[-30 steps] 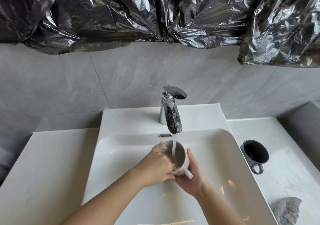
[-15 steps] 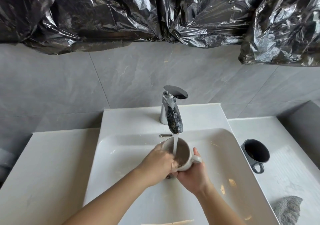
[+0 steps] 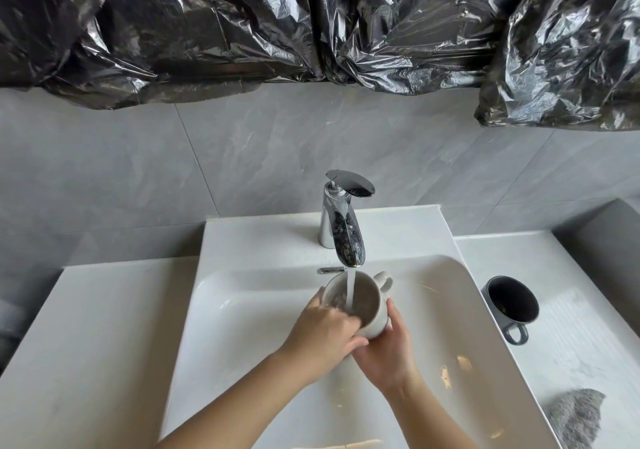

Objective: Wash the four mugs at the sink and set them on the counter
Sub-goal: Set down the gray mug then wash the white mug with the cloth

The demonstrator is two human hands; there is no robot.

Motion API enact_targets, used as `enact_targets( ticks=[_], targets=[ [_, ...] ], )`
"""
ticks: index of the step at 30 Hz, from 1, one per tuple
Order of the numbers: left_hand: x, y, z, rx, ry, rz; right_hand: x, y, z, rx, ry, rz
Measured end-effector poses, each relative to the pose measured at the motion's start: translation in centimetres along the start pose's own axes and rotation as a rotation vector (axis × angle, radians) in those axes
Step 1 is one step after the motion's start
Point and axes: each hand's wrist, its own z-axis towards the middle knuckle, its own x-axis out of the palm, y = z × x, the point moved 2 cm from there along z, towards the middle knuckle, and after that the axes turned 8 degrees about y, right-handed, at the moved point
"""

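Nearest to us, the right hand [image 3: 384,355] is curled under and around the right side of the white mug [image 3: 375,324] and carries it from below. The left hand [image 3: 322,331] comes from the other side. Its fingers bend over the left part of the rim and seem to reach inside, but we cannot tell how deep. So both hands grip the same mug, and it hangs above the basin of the sink [image 3: 263,310], not resting on it.

The mug stands almost upright, with its mouth turned a little toward us. Its handle [image 3: 382,279] points away from us and to the right, free of both hands. The water stream [image 3: 350,292] falls from the faucet [image 3: 346,237] straight into the mouth.

For the next move, we think the important relation is this: the counter [image 3: 571,344] where the dark mug [image 3: 512,305] stands lies to the right of the white mug, past the sink rim. The right hand is on that side and already bears the weight, so it is the nearer one for carrying the mug over. The mug holds water, so we judge it must be tipped out before that. A grey cloth [image 3: 575,417] lies on the same counter, closer to us.

Farther back there is the grey tiled wall [image 3: 242,157], and above it hangs black plastic sheeting [image 3: 311,22].
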Motion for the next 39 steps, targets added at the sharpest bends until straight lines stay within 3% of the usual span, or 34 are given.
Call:
enact_targets(
  ticks=[3,6,8,10,12,14,17,20,23,24,26,29,36,39],
  targets=[
    [0.2,0.7,-0.4,0.008,0.021,-0.056,-0.6,-0.1,0.1,0.052,-0.089,0.000],
    [-0.2,1.7,-0.5,-0.005,0.091,0.025,-0.3,0.2,-0.3,0.065,-0.049,-0.110],
    [-0.1,1.4,-0.6,0.019,0.026,0.055,-0.2,0.2,-0.2,0.017,-0.004,-0.050],
    [0.1,1.0,-0.5,-0.018,-0.024,-0.088,-0.2,-0.1,-0.2,0.025,0.039,-0.003],
    [0.1,1.0,-0.5,-0.046,-0.057,-0.167,-0.5,-0.6,-0.1,0.032,-0.036,-0.039],
    [-0.1,1.6,-0.6,-0.027,0.038,-0.070,-0.8,-0.5,0.4,0.068,-0.068,-0.165],
    [-0.1,2.4,-0.8,0.036,0.126,0.147,-0.9,-0.1,0.5,0.121,-0.043,-0.134],
    [0.4,2.0,-0.6,0.017,0.102,0.007,-1.4,-0.2,0.4,0.112,0.016,-0.153],
    [0.7,1.4,-0.5,-0.055,-0.027,-0.149,-0.5,-0.2,-0.1,0.205,0.109,0.016],
    [0.7,1.5,-0.5,-0.063,-0.041,-0.179,-0.6,-0.3,-0.2,0.114,0.093,-0.062],
    [0.6,2.0,-0.6,-0.021,0.008,-0.099,-1.0,-0.4,0.1,0.067,0.001,-0.134],
    [-0.7,2.6,-0.6,0.045,0.128,0.118,-0.1,-0.4,0.3,0.132,0.054,-0.117],
    [1.1,1.4,0.2,-0.082,-0.095,-0.140,-0.3,-0.8,0.4,0.084,0.055,-0.100],
    [0.5,2.0,0.0,-0.077,-0.089,-0.141,0.0,-0.3,0.3,0.087,0.030,-0.095]
  ],
)
